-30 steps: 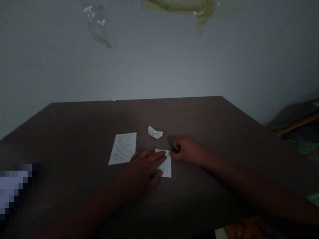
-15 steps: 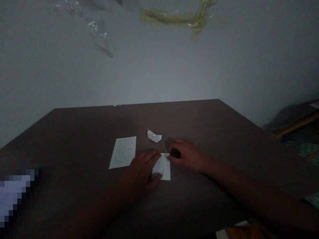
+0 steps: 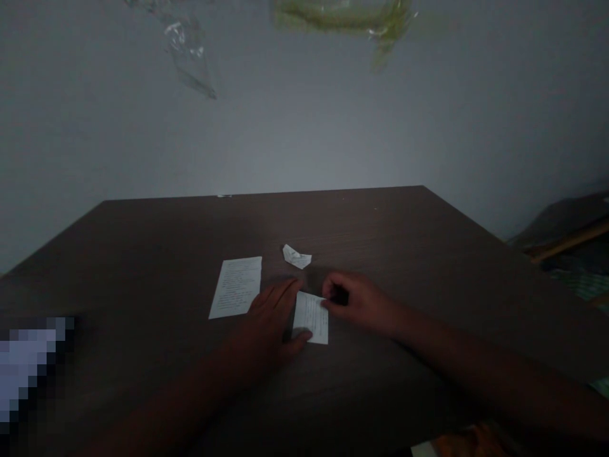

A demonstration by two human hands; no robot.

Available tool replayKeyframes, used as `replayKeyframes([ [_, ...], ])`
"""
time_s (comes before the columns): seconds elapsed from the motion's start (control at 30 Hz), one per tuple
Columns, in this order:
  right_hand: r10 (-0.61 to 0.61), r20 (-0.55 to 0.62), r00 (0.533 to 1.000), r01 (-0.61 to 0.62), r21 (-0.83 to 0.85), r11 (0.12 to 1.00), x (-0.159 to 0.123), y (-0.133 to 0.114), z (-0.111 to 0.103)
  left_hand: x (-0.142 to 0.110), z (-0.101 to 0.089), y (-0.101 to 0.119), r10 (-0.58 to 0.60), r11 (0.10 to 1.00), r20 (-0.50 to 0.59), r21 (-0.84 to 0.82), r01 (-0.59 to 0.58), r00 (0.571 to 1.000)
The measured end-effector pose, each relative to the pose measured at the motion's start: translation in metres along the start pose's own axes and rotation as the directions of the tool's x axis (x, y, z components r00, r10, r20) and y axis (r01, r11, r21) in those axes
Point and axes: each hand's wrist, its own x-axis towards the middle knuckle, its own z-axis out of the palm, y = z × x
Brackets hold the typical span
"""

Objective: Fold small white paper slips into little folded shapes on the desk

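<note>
A small printed paper slip (image 3: 310, 318) lies tilted on the dark wooden table (image 3: 380, 228), its upper right corner under my right hand (image 3: 354, 301). The curled fingers and thumb of that hand pinch the slip's right edge. My left hand (image 3: 269, 327) rests flat on the table, its fingers spread and its thumb touching the slip's lower left edge. Further left lies a larger printed paper sheet (image 3: 236, 287), close to my left fingertips. A small folded paper piece (image 3: 295, 256) sits above the slip, touched by neither hand.
A grey wall rises behind the table's far edge, with clear plastic (image 3: 188, 54) and greenish plastic (image 3: 342, 16) at the top of the view. A pixelated pale patch (image 3: 28, 368) covers the lower left. A wooden bar (image 3: 568, 238) and fabric lie beyond the right edge.
My left hand has slid back off the slip, leaving it almost fully visible. The slip now lies more tilted, and my right hand has shifted slightly down.
</note>
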Motion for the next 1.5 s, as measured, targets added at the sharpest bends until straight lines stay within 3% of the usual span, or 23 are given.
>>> replayKeyframes([
  [0.07, -0.133, 0.018, 0.991, 0.133, 0.0, 0.991, -0.002, 0.001, 0.001, -0.001, 0.002, -0.002, 0.018, 1.0, -0.019, -0.009, -0.018, 1.0],
  [0.17, -0.356, 0.073, 0.931, 0.358, -0.016, 0.933, -0.004, 0.001, 0.001, -0.001, 0.003, -0.002, 0.032, 0.999, -0.052, -0.02, -0.034, 0.998],
  [0.3, -0.46, 0.148, 0.876, 0.474, -0.081, 0.877, -0.007, -0.002, 0.001, 0.001, -0.001, 0.001, 0.04, 0.999, -0.069, -0.02, -0.042, 0.997],
  [0.57, -0.51, 0.142, 0.849, 0.524, -0.096, 0.846, -0.008, 0.004, 0.004, 0.009, -0.006, 0.003, 0.108, 0.994, -0.029, 0.006, -0.108, 0.994],
  [0.77, -0.451, 0.094, 0.888, 0.455, -0.034, 0.89, -0.007, 0.003, 0.004, 0.01, -0.008, 0.005, 0.102, 0.995, -0.018, 0.009, -0.101, 0.995],
  [1.03, -0.446, 0.176, 0.878, 0.441, 0.068, 0.895, -0.008, 0.003, 0.0, 0.011, -0.012, 0.004, 0.111, 0.994, 0.021, 0.02, -0.111, 0.994],
  [1.23, -0.4, 0.232, 0.887, 0.4, 0.048, 0.915, -0.009, 0.004, -0.006, 0.008, -0.02, 0.003, 0.118, 0.992, 0.076, -0.045, -0.115, 0.99],
  [1.5, -0.448, 0.262, 0.855, 0.446, 0.07, 0.892, -0.006, 0.009, -0.009, 0.003, -0.023, 0.0, 0.19, 0.979, 0.101, -0.09, -0.181, 0.977],
])
